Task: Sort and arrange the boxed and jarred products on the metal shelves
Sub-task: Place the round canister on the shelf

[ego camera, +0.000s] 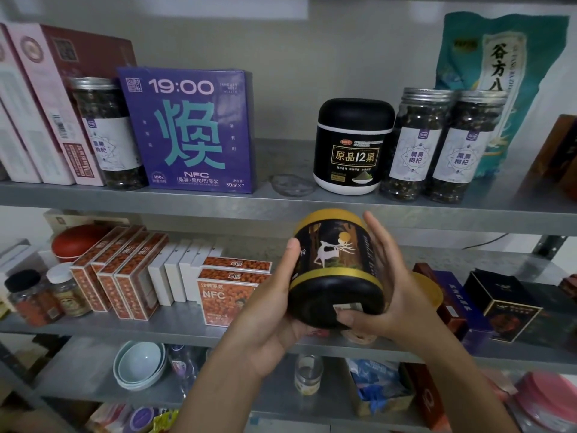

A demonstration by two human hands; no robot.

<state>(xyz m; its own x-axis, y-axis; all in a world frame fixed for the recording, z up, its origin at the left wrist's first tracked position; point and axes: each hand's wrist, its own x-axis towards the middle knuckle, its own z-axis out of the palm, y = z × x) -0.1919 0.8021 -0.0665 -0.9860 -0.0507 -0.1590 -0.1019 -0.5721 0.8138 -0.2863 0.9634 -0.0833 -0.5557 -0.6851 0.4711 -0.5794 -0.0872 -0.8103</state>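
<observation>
The left hand cups the jar from its left side and beneath, thumb lying up the label. The right hand clasps the other side, fingers nearly straight along the wall and thumb hooked across the near end. Both hands hold the jar in the air just in front of the top shelf's edge, below the gap between the purple box and the black tub.

The jar is tipped. Its long axis runs from the black stickered end nearest the camera up and away to the gold-rimmed end. The deer's feet point to the black end, so that is probably the base.

To place it well, stand the axis upright first and keep 2 hands on until the base sits flat. Turn the deer outward, and mind the clear disc lying in that gap.
</observation>
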